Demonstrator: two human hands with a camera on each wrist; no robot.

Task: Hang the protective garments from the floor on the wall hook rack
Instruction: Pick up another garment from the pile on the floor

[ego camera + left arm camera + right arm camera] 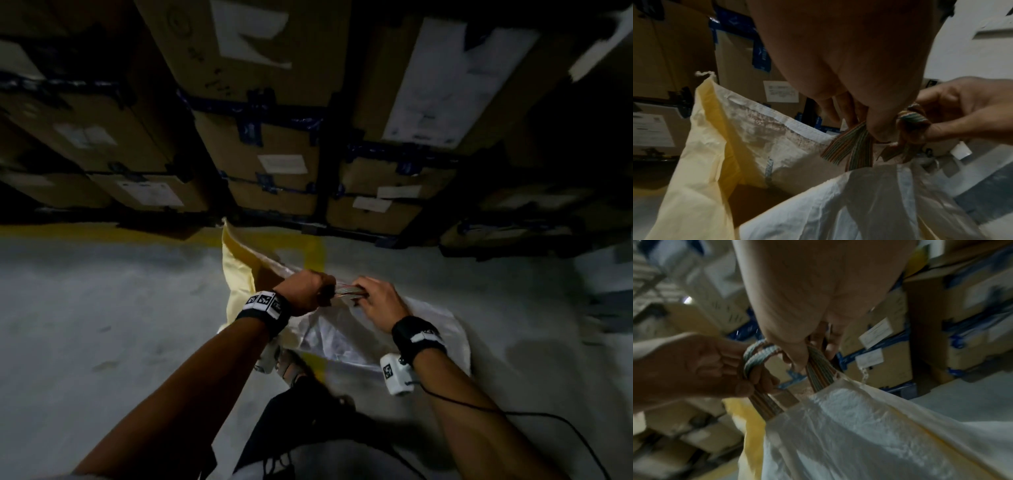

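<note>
**Both hands on the garment's striped loops**

At your far left, stacked boxes (102, 137) sit in blue-strapped racks behind a yellow line (102, 231) on the grey floor (102, 325). Next comes the garment (239, 274), pale yellow with a white inside, lifted in front of you with its lower part draping toward the floor. Your left hand (305, 291) is curled tight around one striped loop (855, 146) at its top edge. Just right of it, your right hand (376, 301) pinches a second loop (818, 368), thumb pressed on the strap. White translucent fabric (342, 339) hangs below both wrists.
</note>
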